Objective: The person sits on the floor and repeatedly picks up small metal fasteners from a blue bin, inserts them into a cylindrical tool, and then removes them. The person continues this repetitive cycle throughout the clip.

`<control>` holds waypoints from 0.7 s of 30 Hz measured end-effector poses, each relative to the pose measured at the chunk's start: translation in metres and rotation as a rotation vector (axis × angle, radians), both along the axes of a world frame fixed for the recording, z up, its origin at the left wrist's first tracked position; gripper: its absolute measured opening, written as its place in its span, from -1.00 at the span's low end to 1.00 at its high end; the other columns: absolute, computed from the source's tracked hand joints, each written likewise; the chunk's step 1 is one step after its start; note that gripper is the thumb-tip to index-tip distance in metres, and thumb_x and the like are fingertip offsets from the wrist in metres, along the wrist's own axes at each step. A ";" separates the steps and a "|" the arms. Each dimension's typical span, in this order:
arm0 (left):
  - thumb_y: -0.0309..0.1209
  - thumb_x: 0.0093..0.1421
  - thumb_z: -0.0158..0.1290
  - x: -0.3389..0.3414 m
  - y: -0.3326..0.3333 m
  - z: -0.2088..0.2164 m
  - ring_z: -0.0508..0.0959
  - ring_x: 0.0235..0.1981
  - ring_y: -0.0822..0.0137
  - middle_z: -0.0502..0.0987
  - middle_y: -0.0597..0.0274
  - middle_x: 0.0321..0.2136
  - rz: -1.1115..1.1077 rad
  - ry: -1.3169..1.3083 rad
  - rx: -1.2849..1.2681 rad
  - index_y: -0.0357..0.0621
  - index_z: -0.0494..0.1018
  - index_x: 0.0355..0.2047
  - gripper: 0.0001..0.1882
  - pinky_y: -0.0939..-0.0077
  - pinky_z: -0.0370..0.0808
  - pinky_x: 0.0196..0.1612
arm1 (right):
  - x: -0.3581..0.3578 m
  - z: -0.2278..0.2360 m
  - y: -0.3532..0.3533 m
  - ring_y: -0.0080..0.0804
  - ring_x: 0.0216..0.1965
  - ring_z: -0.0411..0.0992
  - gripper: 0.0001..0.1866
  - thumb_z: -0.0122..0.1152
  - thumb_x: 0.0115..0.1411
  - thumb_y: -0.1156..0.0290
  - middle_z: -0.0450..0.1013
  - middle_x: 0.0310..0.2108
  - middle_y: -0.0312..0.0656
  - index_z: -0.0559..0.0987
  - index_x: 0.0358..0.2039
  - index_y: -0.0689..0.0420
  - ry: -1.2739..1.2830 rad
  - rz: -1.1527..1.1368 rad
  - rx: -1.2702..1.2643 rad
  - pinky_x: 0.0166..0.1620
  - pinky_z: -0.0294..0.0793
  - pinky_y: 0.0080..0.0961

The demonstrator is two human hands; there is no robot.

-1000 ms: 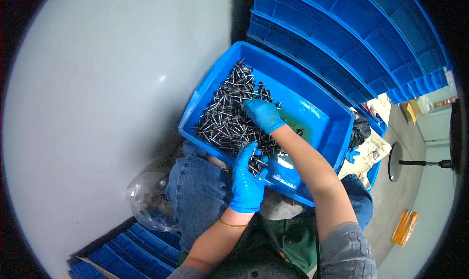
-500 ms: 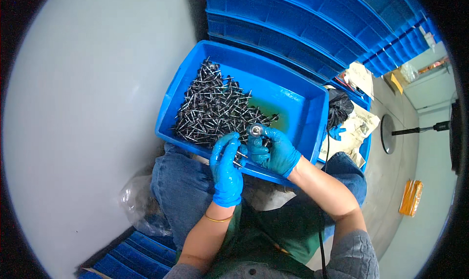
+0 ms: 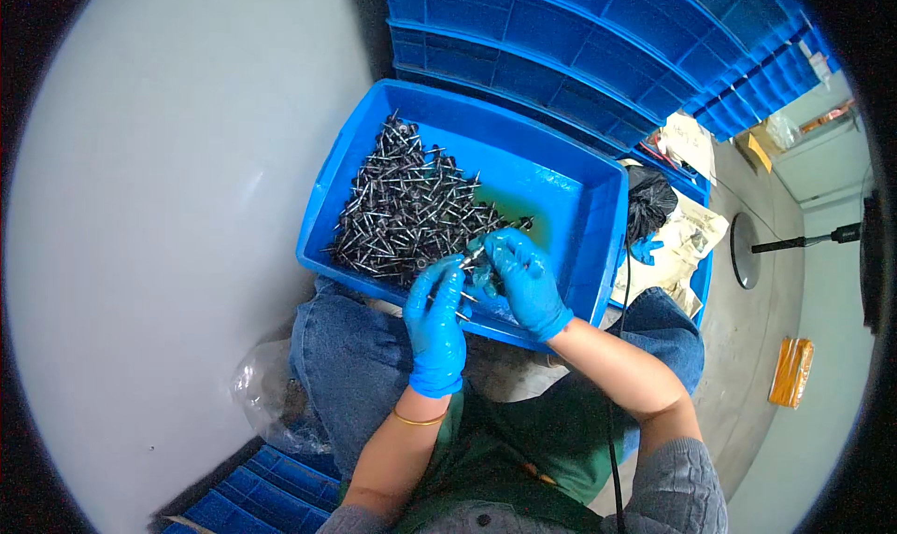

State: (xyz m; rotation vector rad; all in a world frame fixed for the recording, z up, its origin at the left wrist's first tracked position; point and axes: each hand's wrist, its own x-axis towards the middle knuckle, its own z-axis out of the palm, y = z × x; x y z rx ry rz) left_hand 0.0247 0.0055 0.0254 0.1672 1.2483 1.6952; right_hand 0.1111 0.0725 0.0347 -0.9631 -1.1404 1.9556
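Observation:
Blue gloves cover both hands, which meet over the near rim of a blue plastic bin [image 3: 579,212]. In the bin lies a heap of small metal pins [image 3: 402,202] with dark, thick heads. My left hand [image 3: 435,319] is closed round some of these pins, whose shiny shanks stick out beside its fingers. A short shiny metal pin [image 3: 473,255] sits between the fingertips of the two hands. My right hand [image 3: 528,286] is closed round this pin's upper end. Its fingers hide most of the piece.
Blue crates [image 3: 533,29] are stacked behind the bin. Greenish liquid [image 3: 537,218] pools beside the heap. To the right are a black plastic bag [image 3: 649,202] and crumpled paper [image 3: 687,244]. A dark cable [image 3: 624,347] hangs past my right arm. A pale wall [image 3: 187,207] rises on the left.
My right hand has turned over, so the round metal end that faced up is now hidden and the pin points toward my left fingertips. The left hand has barely moved.

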 end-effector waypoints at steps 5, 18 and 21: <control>-0.34 0.09 -0.18 -0.004 0.001 -0.016 0.35 -0.43 0.46 0.37 0.26 -0.43 -0.046 -0.619 0.254 -0.15 0.32 -0.34 -0.81 0.57 0.33 -0.33 | 0.004 0.011 -0.005 -0.60 -0.53 0.32 -0.69 0.12 -0.07 0.39 0.36 -0.52 -0.21 0.36 -0.28 0.19 -0.240 0.126 0.727 -0.45 0.33 -0.65; -0.29 0.10 -0.24 -0.010 0.003 -0.038 0.34 -0.19 0.28 0.35 0.09 -0.26 -0.163 -0.871 0.330 -0.17 0.28 -0.23 -0.71 0.36 0.27 -0.09 | -0.001 0.031 0.009 -0.52 -0.56 0.33 -0.56 0.17 -0.12 0.33 0.35 -0.58 -0.24 0.35 -0.19 0.17 -0.312 0.252 0.846 -0.43 0.34 -0.62; -0.31 0.07 -0.15 -0.001 0.005 -0.029 0.38 -0.28 0.34 0.40 0.19 -0.35 -0.047 -0.694 0.093 -0.14 0.34 -0.31 -0.78 0.45 0.32 -0.18 | -0.002 -0.006 0.024 -0.53 -0.60 0.31 -0.69 0.06 -0.03 0.29 0.36 -0.60 -0.25 0.41 -0.28 0.18 -0.225 0.328 0.521 -0.48 0.32 -0.68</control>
